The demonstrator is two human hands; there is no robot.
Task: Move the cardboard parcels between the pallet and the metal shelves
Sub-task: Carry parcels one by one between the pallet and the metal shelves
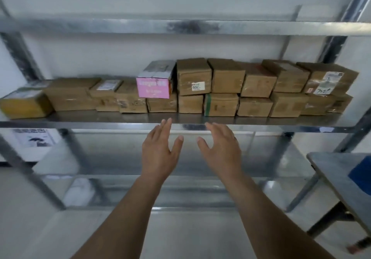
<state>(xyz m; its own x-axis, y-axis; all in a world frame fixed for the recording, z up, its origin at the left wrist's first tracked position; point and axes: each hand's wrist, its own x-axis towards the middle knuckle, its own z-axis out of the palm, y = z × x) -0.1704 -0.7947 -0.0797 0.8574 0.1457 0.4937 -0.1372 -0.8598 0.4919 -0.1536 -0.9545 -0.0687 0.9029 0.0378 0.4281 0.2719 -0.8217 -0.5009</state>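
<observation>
Several cardboard parcels line the middle metal shelf (80,119), stacked two high from the centre to the right. A parcel with a white label (193,77) tops the stack at centre, and a pink-fronted box (153,87) sits to its left. One with green tape (220,104) lies in the bottom row. My left hand (158,154) and my right hand (221,154) are raised side by side just below the shelf's front edge, fingers straight and spread, holding nothing. No pallet is in view.
An upper shelf beam (180,27) crosses above the parcels. The lower shelves (180,186) hold a white bundle (79,191) at the left. A grey table (331,166) with a blue object (361,175) stands at the right. Slanted uprights frame both sides.
</observation>
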